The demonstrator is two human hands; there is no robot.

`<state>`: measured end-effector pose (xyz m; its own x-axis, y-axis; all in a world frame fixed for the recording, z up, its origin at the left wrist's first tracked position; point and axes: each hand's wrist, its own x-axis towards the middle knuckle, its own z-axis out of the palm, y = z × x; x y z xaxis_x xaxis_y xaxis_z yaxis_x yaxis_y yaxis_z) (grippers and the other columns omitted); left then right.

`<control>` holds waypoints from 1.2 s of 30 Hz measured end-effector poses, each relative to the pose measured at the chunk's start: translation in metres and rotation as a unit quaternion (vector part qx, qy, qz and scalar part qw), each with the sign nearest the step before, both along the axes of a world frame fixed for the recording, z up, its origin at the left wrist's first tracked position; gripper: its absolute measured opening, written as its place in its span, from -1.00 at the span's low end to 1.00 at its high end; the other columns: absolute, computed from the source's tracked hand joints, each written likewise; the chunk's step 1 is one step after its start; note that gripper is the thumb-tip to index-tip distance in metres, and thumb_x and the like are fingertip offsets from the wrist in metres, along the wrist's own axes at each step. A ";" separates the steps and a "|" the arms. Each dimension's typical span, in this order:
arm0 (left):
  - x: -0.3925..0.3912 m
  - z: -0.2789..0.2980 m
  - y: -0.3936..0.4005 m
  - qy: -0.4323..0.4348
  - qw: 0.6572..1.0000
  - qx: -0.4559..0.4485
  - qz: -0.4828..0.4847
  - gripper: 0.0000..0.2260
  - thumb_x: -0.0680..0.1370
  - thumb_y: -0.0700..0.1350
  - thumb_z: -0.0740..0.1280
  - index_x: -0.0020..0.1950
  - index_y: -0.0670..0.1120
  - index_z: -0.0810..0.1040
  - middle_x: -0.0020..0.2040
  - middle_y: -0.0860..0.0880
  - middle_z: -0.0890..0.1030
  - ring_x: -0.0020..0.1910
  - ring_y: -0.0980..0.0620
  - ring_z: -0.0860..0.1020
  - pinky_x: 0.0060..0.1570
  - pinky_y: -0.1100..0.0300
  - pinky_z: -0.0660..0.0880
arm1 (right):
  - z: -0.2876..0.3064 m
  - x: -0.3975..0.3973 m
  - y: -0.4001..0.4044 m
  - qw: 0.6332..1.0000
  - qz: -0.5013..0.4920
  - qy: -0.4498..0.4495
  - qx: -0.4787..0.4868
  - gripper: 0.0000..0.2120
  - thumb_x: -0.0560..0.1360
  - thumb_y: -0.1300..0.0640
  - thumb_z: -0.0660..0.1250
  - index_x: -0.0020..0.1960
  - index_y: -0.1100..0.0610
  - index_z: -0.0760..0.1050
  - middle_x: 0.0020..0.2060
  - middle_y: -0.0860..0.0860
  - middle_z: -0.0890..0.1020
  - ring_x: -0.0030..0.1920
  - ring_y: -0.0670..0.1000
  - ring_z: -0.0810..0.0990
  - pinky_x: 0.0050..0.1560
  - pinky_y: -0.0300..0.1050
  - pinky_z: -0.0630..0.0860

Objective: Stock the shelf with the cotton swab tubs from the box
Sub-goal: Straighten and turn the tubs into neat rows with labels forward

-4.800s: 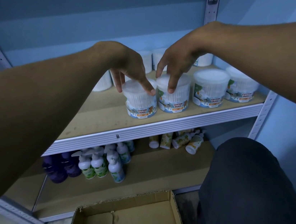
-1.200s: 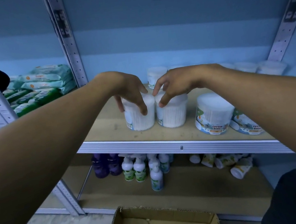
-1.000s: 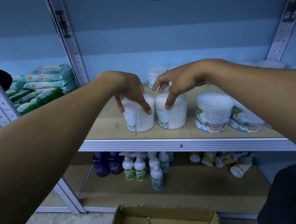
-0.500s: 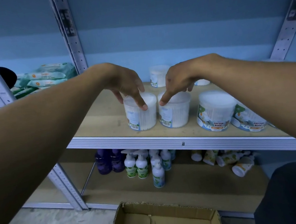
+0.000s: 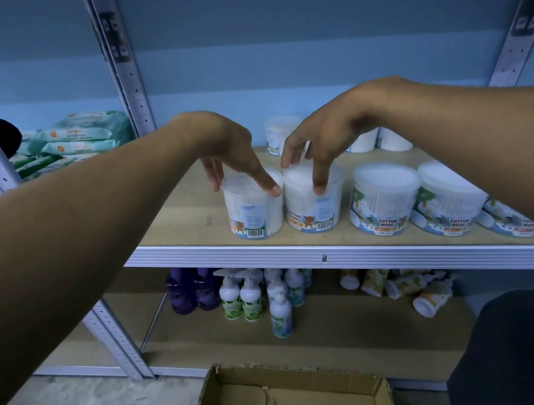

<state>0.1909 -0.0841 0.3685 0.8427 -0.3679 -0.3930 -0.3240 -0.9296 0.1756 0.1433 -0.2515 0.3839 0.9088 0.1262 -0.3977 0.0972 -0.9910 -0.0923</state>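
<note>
In the head view, two cotton swab tubs are seen standing upright and touching side by side near the front edge of the wooden shelf [image 5: 192, 212]. The left tub [image 5: 254, 209] is gripped from above by the left hand [image 5: 227, 143], its fingers curled down over the lid rim with the thumb on the near side. The right tub [image 5: 313, 203] is gripped the same way by the right hand [image 5: 320, 130], thumb pressed on the near rim and fingertips on the far rim. Both grips are thus clamped on their tubs.

At 3 o'clock from this pair, more tubs [image 5: 384, 200] are lined along the shelf front with their "COTTON BUDS" labels facing out. At 12 o'clock, behind the hands, further tubs [image 5: 280, 132] are set against the back wall. At 9 o'clock, on the neighbouring shelf bay, stacked green wipe packs [image 5: 80, 138] are seen.

At 6 o'clock, on the lower shelf, pump bottles [image 5: 248, 300] are grouped upright, purple bottles [image 5: 189, 290] beside them, and small tubes [image 5: 402, 286] lie tipped over. The open cardboard box [image 5: 285, 400] is placed on the floor below
</note>
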 end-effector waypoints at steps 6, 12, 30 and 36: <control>-0.003 0.009 0.003 0.033 0.998 -0.047 -0.037 -0.11 0.28 0.20 0.59 0.52 0.01 0.31 0.43 0.01 0.42 0.32 -0.10 0.45 0.24 -0.03 0.54 | 0.004 -0.006 0.005 0.998 -0.027 -0.056 -0.017 -0.25 0.35 -0.30 0.51 0.44 -0.03 0.42 0.29 -0.05 0.49 -0.12 -0.10 0.55 0.07 -0.13 0.57; -0.003 0.004 0.005 0.022 0.996 -0.021 -0.080 -0.27 0.34 -0.02 0.61 0.46 0.05 0.41 0.38 0.05 0.47 0.24 -0.10 0.50 0.22 -0.01 0.56 | -0.006 -0.004 0.008 0.994 -0.040 -0.053 -0.084 -0.15 0.25 -0.39 0.53 0.40 0.03 0.47 0.35 0.02 0.52 -0.13 0.02 0.67 0.12 -0.02 0.61; 0.003 -0.001 -0.010 -0.040 0.997 0.008 -0.073 -0.13 0.24 0.31 0.55 0.45 0.01 0.40 0.36 0.01 0.46 0.21 -0.09 0.51 0.13 0.00 0.61 | 0.003 -0.008 -0.003 0.997 0.008 -0.025 -0.074 -0.01 0.21 -0.27 0.62 0.52 -0.19 0.22 0.41 -0.12 0.43 0.28 0.13 0.55 0.32 0.04 0.47; 0.003 0.001 -0.002 -0.012 0.996 -0.020 -0.092 -0.16 0.26 0.12 0.63 0.48 0.04 0.40 0.38 0.06 0.46 0.20 -0.06 0.51 0.15 0.09 0.59 | 0.000 -0.004 0.001 0.995 -0.012 -0.012 -0.100 -0.01 0.18 -0.36 0.58 0.50 -0.12 0.30 0.34 -0.01 0.53 0.28 0.11 0.56 0.27 -0.02 0.49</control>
<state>0.1943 -0.0860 0.3691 0.7690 -0.5312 -0.3557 -0.4921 -0.8470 0.2011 0.1388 -0.2509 0.3835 0.9198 0.0242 -0.3916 0.0728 -0.9913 0.1098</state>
